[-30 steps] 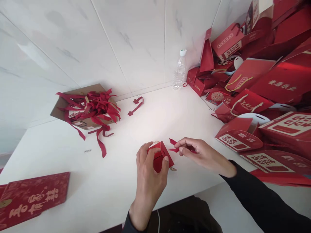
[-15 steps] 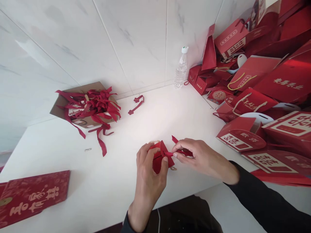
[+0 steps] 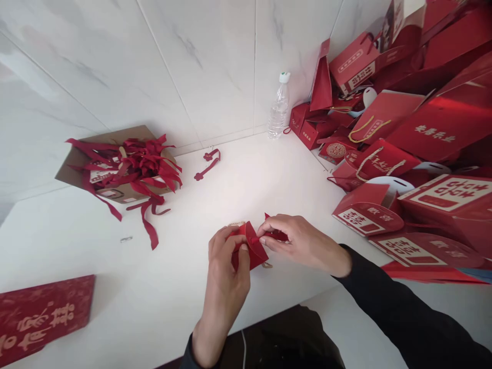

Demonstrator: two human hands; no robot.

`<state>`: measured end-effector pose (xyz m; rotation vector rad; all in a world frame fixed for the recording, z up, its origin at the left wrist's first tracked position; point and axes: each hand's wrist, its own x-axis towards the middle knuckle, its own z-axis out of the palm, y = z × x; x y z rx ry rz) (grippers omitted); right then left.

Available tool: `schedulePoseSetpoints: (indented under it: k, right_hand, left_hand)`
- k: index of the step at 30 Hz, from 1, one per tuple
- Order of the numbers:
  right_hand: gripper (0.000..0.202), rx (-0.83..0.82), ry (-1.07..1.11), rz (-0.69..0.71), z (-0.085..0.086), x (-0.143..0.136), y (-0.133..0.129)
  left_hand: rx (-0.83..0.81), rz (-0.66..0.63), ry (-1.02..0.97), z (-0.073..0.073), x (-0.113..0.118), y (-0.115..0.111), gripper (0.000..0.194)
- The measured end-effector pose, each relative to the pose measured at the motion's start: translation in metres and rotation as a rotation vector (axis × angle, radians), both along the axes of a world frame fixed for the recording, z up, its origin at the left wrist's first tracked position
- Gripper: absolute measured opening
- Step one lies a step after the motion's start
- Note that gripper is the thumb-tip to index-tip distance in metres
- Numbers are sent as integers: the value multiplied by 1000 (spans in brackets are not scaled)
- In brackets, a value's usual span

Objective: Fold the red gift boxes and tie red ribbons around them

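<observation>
Near the front of the white table, a small red gift box (image 3: 258, 254) with beige cord at its edges is between my hands. My left hand (image 3: 229, 264) grips it from the left, with fingers over the top and the thumb at the near side. A red ribbon (image 3: 280, 236) runs from the box's top flap into my right hand (image 3: 295, 242). The thumb and forefinger pinch the ribbon close to the flap, and its end sticks out above the fingers. My left hand covers part of the box, so its far left side is hidden.
At the back left, a brown cardboard box (image 3: 144, 134) holds tangled red ribbons. One flower-ended ribbon strip (image 3: 209, 167) lies beside it. A plastic bottle (image 3: 278, 114) stands against the wall. Red gift boxes (image 3: 418, 133) pile up on the right, and a red printed packet (image 3: 49, 312) lies front left.
My right hand has drawn closer to the box flap, pinching the ribbon nearer to it. My left thumb and fingers have come closer together on the box. The whole view has shifted slightly.
</observation>
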<state>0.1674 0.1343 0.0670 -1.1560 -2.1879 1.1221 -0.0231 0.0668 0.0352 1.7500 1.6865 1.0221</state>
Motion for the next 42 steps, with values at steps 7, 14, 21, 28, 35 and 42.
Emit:
schedulePoseSetpoints:
  k: [7, 14, 21, 28, 35, 42]
  right_hand:
    - [12, -5, -11, -12, -3, 0, -1]
    - [16, -37, 23, -9, -4, -1, -3]
    - [23, 178, 111, 94, 0, -13, -3]
    - [14, 207, 42, 182, -1, -27, -1]
    - [9, 150, -15, 167, 1, -27, -3]
    - [13, 156, -138, 154, 1, -34, -5]
  left_hand:
    - [-68, 47, -85, -3, 0, 2, 13]
    - [-97, 76, -121, 4, 1, 1, 13]
    - [-69, 96, -136, 8, -4, -5, 16]
    - [-21, 85, -204, 6, -6, -12, 13]
    - [-30, 136, -231, -3, -8, -23, 10]
    - [-182, 125, -385, -21, -9, -33, 49]
